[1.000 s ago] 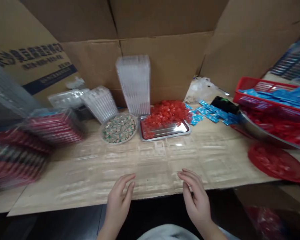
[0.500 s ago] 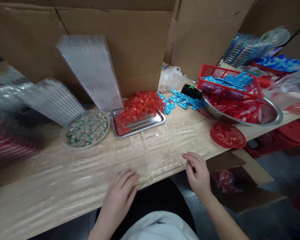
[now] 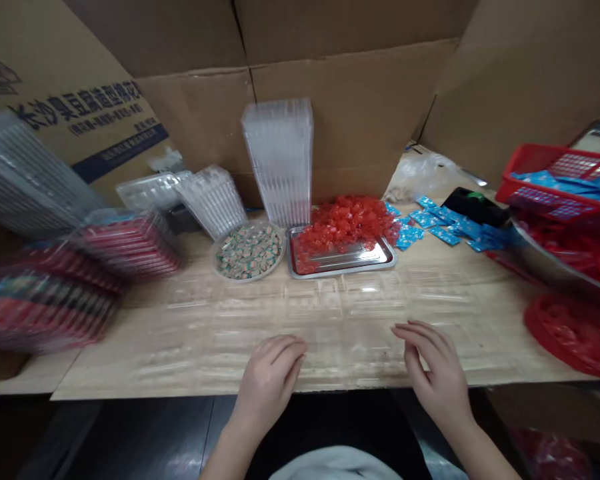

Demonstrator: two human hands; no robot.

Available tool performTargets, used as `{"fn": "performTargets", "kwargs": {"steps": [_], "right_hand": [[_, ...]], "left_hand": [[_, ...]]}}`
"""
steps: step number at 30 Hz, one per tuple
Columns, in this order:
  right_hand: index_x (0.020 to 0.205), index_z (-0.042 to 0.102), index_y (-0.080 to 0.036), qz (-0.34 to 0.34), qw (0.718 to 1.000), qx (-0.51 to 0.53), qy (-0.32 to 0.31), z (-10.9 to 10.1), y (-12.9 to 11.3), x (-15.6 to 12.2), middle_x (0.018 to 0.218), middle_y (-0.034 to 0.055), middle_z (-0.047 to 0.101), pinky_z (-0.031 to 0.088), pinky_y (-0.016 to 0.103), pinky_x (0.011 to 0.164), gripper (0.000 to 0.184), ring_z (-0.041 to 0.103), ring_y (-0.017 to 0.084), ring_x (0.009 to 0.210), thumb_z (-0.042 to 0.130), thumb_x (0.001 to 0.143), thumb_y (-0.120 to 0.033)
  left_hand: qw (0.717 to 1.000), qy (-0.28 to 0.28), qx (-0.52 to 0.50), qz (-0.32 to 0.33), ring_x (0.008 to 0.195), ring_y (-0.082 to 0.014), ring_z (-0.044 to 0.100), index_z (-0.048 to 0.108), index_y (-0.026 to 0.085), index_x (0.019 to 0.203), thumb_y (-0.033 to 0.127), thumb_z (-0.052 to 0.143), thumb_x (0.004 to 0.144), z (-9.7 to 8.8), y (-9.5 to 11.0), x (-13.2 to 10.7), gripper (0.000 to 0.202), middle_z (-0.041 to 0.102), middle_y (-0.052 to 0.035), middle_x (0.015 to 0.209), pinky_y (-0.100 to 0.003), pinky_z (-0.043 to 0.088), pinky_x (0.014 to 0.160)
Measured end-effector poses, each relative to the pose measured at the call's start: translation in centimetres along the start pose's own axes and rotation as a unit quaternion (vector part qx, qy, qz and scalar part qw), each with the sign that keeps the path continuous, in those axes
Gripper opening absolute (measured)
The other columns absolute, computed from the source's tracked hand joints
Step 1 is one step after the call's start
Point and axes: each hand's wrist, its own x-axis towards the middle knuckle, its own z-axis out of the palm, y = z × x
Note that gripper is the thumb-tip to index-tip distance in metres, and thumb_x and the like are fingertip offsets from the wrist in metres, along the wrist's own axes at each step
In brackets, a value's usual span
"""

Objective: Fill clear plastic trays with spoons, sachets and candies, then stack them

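Observation:
Clear plastic trays (image 3: 310, 300) lie side by side in rows on the wooden table. My left hand (image 3: 273, 370) is over the trays by the table's front edge, palm down, fingers loosely curved, and I see nothing in it. To the right, my right hand (image 3: 437, 363) hovers at or just above the trays with thumb and fingers apart, also holding nothing. Whether the fingertips touch the plastic I cannot tell. Beyond the hands are a metal tray (image 3: 345, 267) heaped with red translucent pieces (image 3: 353, 223) and a round dish of small green-and-tan packets (image 3: 250, 252).
Stacked clear trays (image 3: 283, 160) lean against the cardboard wall (image 3: 355, 120). Blurred stacks of filled red packs (image 3: 130, 247) stand left. Blue sachets (image 3: 445, 235) and a black object (image 3: 475, 205) lie back right, near a red basket (image 3: 555, 160), a metal bowl and a round red basket (image 3: 575, 340).
The view has swung left, bringing the stacked packs and a printed carton into sight. Both hands stay over the trays, with little change in finger shape.

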Motion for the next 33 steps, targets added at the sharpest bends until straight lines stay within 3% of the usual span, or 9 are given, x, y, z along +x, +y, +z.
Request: {"fn": "performTargets", "kwargs": {"steps": [8,14,18,22,25,28,30,33], "right_hand": [[0.102,0.061,-0.024,-0.007,0.999,-0.027,-0.043,0.4,-0.3,1.3,0.099,0.0064,0.065,0.049,0.046,0.085,0.028,0.057,0.025,0.104,0.046,0.082,-0.012],[0.104,0.061,-0.024,-0.003,0.997,-0.049,-0.067,0.7,0.0,1.0,0.099,0.0060,0.065,0.048,0.045,0.086,0.028,0.057,0.024,0.101,0.047,0.083,-0.012],[0.108,0.061,-0.021,0.021,0.989,-0.140,-0.045,-0.7,3.1,0.6,0.103,0.0089,0.065,0.046,0.048,0.089,0.029,0.056,0.026,0.102,0.046,0.084,-0.014],[0.118,0.058,-0.017,0.056,0.968,-0.236,-0.071,-2.2,7.1,0.1,0.126,0.0144,0.055,0.041,0.052,0.095,0.035,0.045,0.032,0.122,0.045,0.086,-0.016],[0.121,0.056,-0.015,0.076,0.954,-0.280,-0.079,-1.8,7.2,0.2,0.130,0.0176,0.052,0.038,0.057,0.095,0.036,0.040,0.036,0.126,0.045,0.088,-0.022],[0.130,0.048,-0.016,0.016,0.957,-0.265,-0.120,0.1,4.0,0.8,0.137,0.0173,0.045,0.032,0.058,0.100,0.044,0.032,0.035,0.132,0.045,0.089,-0.028],[0.137,0.040,-0.020,-0.038,0.950,-0.241,-0.196,1.6,1.6,1.2,0.145,0.0123,0.036,0.024,0.057,0.106,0.051,0.022,0.033,0.137,0.047,0.089,-0.034],[0.139,0.037,-0.023,-0.036,0.934,-0.247,-0.255,3.2,-0.1,1.3,0.147,0.0090,0.033,0.018,0.056,0.109,0.050,0.016,0.031,0.139,0.042,0.091,-0.037]], "left_hand": [[0.996,0.058,0.068,0.003,0.102,-0.0198,0.061,0.059,0.024,0.106,0.017,0.050,0.086,-1.2,-5.0,-0.9,0.023,0.067,-0.0035,0.105,-0.036,0.051,0.088],[0.993,0.066,0.095,-0.010,0.101,-0.0215,0.062,0.059,0.023,0.106,0.022,0.049,0.087,-1.7,-7.2,-1.3,0.022,0.068,-0.0043,0.104,-0.037,0.050,0.088],[0.986,0.080,0.130,-0.069,0.103,-0.0253,0.061,0.058,0.021,0.107,0.029,0.046,0.088,-3.0,-9.8,-3.0,0.024,0.066,-0.0083,0.107,-0.043,0.047,0.091],[0.975,0.086,0.169,-0.116,0.109,-0.0288,0.057,0.058,0.019,0.106,0.038,0.043,0.088,-4.4,-12.0,-4.7,0.030,0.064,-0.0110,0.110,-0.044,0.046,0.092],[0.976,0.084,0.169,-0.112,0.111,-0.0292,0.056,0.058,0.018,0.105,0.039,0.043,0.087,-4.7,-12.0,-5.2,0.031,0.064,-0.0115,0.110,-0.044,0.045,0.093],[0.981,0.079,0.155,-0.090,0.109,-0.0291,0.057,0.059,0.017,0.103,0.037,0.043,0.088,-3.9,-10.8,-5.1,0.029,0.065,-0.0120,0.107,-0.045,0.045,0.092],[0.984,0.078,0.142,-0.070,0.107,-0.0285,0.058,0.058,0.017,0.103,0.035,0.043,0.088,-2.7,-9.5,-4.6,0.028,0.065,-0.0122,0.106,-0.045,0.046,0.091],[0.991,0.059,0.116,-0.016,0.111,-0.0264,0.056,0.056,0.016,0.110,0.032,0.042,0.089,0.1,-6.3,-3.4,0.030,0.062,-0.0130,0.115,-0.043,0.047,0.092]]}}
